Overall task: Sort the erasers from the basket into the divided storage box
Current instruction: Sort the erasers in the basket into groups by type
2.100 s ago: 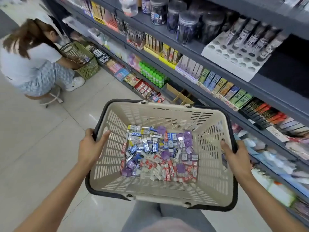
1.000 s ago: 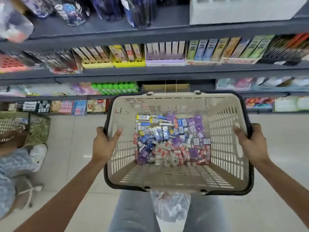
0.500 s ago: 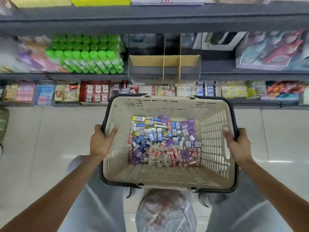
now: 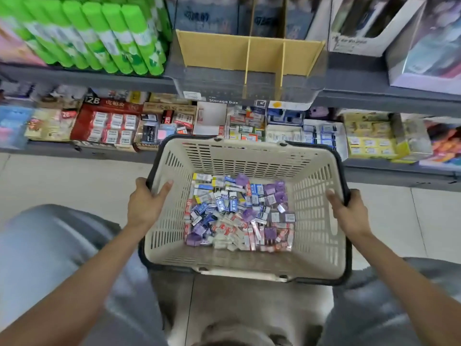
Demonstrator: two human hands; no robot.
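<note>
A beige plastic basket (image 4: pixel 316 248) with a dark rim hangs over the tiled floor in front of me. On its bottom lies a heap of several erasers (image 4: pixel 237 213), wrapped in blue, red, white and purple. My left hand (image 4: pixel 146 204) grips the basket's left rim, thumb inside the wall. My right hand (image 4: pixel 349 212) grips the right rim. Straight beyond the basket, on a grey shelf, stands a clear storage box (image 4: pixel 249 78) with cardboard dividers that split it into three compartments, all without contents.
Green glue sticks (image 4: pixel 99 33) stand left of the storage box, boxed goods (image 4: pixel 424 41) to its right. The lower shelf (image 4: pixel 87 151) carries cartons of erasers and small stationery, just behind the basket. My knees (image 4: pixel 50 258) flank the basket from below.
I have sunk lower and closer to the shelves, so the storage box now fills the upper middle of the view. Both hands keep the same grip on the basket rim.
</note>
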